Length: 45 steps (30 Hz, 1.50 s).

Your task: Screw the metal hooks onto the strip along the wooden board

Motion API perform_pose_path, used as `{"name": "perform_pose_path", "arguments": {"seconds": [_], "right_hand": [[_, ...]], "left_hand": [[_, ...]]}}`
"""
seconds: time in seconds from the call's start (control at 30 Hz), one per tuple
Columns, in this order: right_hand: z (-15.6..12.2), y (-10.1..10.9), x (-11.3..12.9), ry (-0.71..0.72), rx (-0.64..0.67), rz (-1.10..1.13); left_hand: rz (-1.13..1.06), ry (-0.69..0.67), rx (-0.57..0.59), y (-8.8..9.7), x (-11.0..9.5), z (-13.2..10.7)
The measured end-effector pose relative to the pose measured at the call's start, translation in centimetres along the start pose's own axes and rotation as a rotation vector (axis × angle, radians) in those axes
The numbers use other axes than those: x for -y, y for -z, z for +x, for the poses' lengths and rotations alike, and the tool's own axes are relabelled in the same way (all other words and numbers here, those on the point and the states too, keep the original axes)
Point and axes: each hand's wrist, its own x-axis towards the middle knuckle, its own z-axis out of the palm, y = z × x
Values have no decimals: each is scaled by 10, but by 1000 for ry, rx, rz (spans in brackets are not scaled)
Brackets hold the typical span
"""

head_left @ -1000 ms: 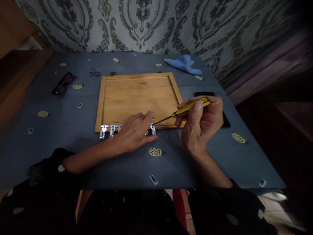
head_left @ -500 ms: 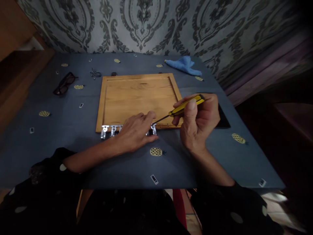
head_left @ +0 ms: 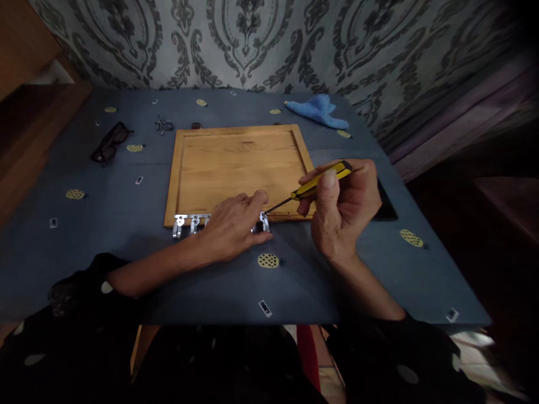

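A framed wooden board (head_left: pixel 240 165) lies flat on the table. Along its near edge runs a shiny metal hook rail (head_left: pixel 194 222), with several hooks pointing toward me. My left hand (head_left: pixel 231 227) lies over the middle of the rail, fingers on the board and thumb along the near side, pressing the rail against the wood and hiding part of it. In my right hand (head_left: pixel 347 207) is a screwdriver (head_left: pixel 320 180) with a yellow and black handle. Its shaft slants down leftward, and the tip meets the rail's right end beside my left fingers.
The table (head_left: pixel 126 224) has a blue cloth with pineapple prints. Sunglasses (head_left: pixel 112 142) and small metal pieces (head_left: pixel 163 124) lie at the back left. A blue cloth (head_left: pixel 318 110) is at the back right. A flat black object (head_left: pixel 385 205) sits partly behind my right hand.
The view has shifted very slightly. Both hands, the screwdriver and the board keep almost the same places.
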Motion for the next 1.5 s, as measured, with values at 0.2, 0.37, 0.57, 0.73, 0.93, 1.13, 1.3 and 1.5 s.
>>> {"name": "perform_pose_path", "arguments": {"seconds": [0.2,0.37,0.57,0.73,0.93,1.13,1.3,1.5], "right_hand": [[16,4,14,-85,219,-17],[36,9,19,-179,463,41],[40,3,12,-172,475,57],[37,0,9,-175,469,107],[38,8,9,-222,527,107],[38,8,3,-216,499,120],[34,3,-1,-193,437,139],[34,6,0,-209,446,136]], "left_hand": [[23,10,14,1,-2,1],[31,6,28,2,-3,2],[22,2,26,2,-2,1],[26,9,31,2,-2,2],[48,19,30,3,-3,2],[35,9,26,0,-2,2],[19,15,20,-1,-1,2],[10,28,37,1,-2,2]]}}
